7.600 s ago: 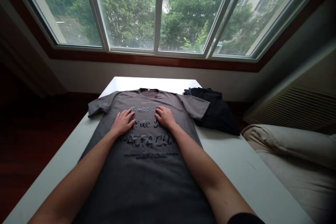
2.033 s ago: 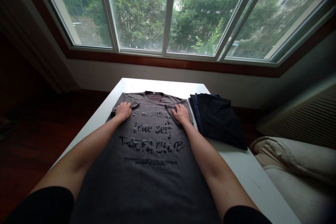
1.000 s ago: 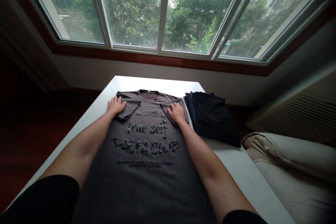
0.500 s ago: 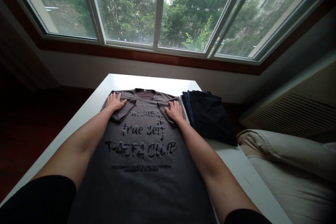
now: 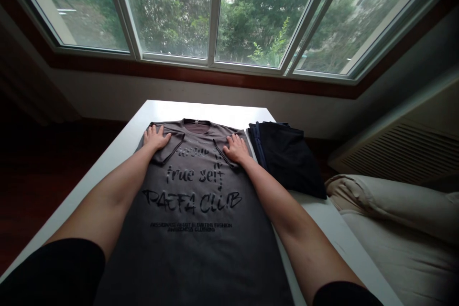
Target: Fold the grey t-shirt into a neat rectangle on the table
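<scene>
A dark grey T-shirt point(image 5: 190, 253) with black lettering lies face up on the white table point(image 5: 201, 107), its collar toward the window. Both short sleeves are folded inward over the chest. My left hand point(image 5: 157, 138) rests flat on the left folded sleeve near the shoulder, fingers spread. On the other side, my right hand point(image 5: 236, 148) lies flat over the right folded sleeve, its fingers also spread. Neither hand grips the cloth. The shirt's lower hem is out of view at the bottom.
A stack of folded dark clothes point(image 5: 287, 158) sits on the table's right side, close to the shirt. Right of the table is a beige padded seat point(image 5: 398, 229). A wide window point(image 5: 211, 14) stands beyond the far edge, with a slatted vent panel point(image 5: 401, 148) at the right.
Both hands stay on the folded sleeves with almost no movement. The whole view has shifted very slightly.
</scene>
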Available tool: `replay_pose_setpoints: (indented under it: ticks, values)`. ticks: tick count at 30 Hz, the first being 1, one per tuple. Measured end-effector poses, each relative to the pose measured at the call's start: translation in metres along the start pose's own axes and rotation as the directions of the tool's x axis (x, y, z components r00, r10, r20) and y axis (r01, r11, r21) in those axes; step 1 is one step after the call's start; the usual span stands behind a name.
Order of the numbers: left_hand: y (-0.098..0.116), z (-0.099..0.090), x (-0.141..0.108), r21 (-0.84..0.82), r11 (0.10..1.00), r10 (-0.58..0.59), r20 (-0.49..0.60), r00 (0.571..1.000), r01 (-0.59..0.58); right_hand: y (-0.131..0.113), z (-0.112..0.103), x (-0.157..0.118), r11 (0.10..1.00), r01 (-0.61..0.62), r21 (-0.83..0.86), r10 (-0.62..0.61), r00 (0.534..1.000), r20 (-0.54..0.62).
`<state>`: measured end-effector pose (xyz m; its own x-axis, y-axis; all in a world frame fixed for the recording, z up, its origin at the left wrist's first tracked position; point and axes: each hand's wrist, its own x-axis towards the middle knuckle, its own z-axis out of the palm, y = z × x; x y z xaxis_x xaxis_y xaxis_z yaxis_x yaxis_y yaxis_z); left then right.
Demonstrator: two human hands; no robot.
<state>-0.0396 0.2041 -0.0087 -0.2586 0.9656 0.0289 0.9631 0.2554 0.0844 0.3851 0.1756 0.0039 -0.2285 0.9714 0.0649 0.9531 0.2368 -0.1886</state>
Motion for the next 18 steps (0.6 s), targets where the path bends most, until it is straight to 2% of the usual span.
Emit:
replay_pose_setpoints:
  ticks: [4, 11, 14, 18]
  values:
    - [0.002, -0.002, -0.001, 0.003, 1.0, -0.001, 0.034, 0.999, 0.001, 0.006, 0.0, 0.015, 0.999, -0.03, 0.023, 0.03, 0.999, -0.021]
    - [0.003, -0.005, -0.005, -0.016, 1.0, 0.007, 0.021, 1.0, -0.006, 0.019, 0.008, 0.043, 0.994, -0.082, 0.075, 0.079, 0.996, 0.037]
    - [0.006, -0.01, -0.012, -0.036, 0.999, 0.013, 0.007, 1.0, -0.013, 0.019, 0.009, 0.044, 0.991, -0.102, 0.091, 0.101, 0.995, 0.013]
    - [0.004, -0.021, -0.026, -0.05, 0.997, 0.057, -0.098, 0.994, -0.062, 0.017, 0.003, 0.034, 0.993, -0.089, 0.081, 0.093, 0.995, -0.046]
